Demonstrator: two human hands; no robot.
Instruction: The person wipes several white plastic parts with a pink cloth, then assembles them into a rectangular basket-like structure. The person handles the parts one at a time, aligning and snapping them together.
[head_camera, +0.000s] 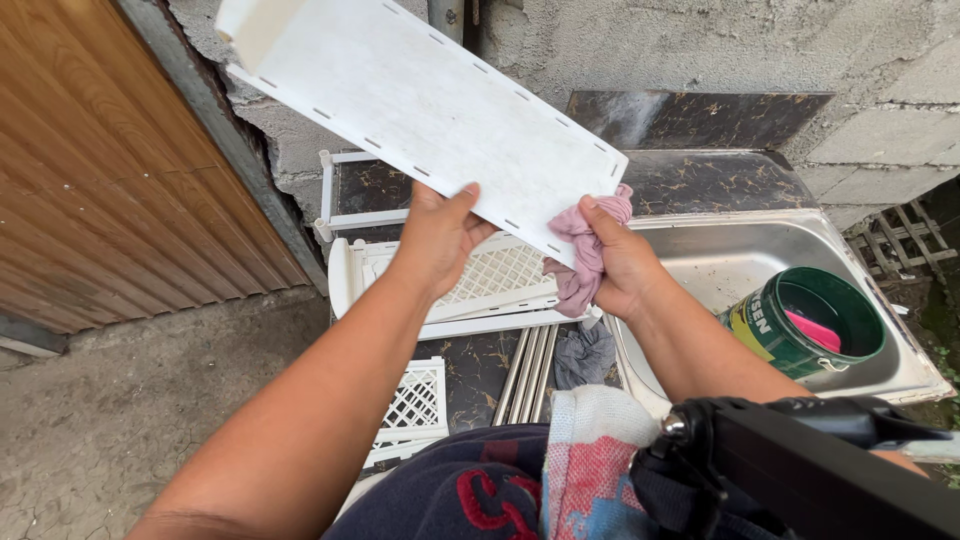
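Dark marble counter — white lattice panels

Left hand, right hand gripping.

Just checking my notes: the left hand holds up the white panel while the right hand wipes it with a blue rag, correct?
Not quite. In the head view the rag is pink, not blue. The rest holds: the left hand holds up the white panel while the right hand wipes it.
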